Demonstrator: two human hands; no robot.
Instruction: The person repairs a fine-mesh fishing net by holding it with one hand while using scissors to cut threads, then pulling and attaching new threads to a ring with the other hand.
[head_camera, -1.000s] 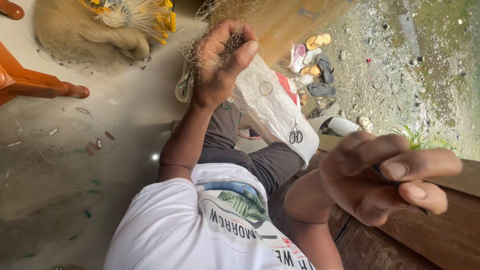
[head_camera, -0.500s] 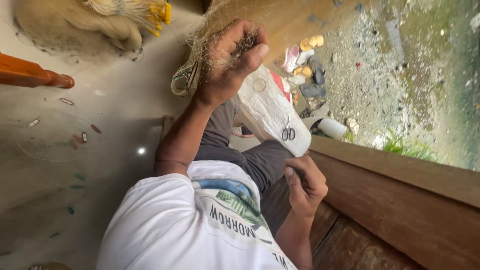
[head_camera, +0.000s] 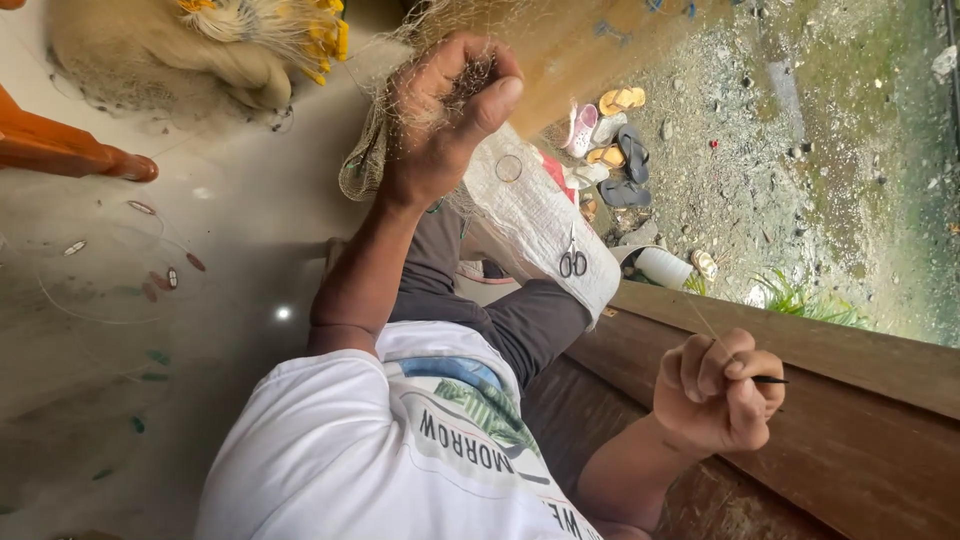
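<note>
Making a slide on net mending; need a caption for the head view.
Left hand bunches fishing net; right hand pinches a thin needle, scissors nearby.

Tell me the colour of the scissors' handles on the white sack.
The scissors have dark handles, probably black, seen in the head view.

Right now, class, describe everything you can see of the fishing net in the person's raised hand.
The fishing net is fine, pale tan mesh, nearly see-through, bunched into a wad. The left hand grips it, fingers curled round. Loose folds hang below the hand beside a white woven sack. A thin thread seems to run to the right hand.
</note>
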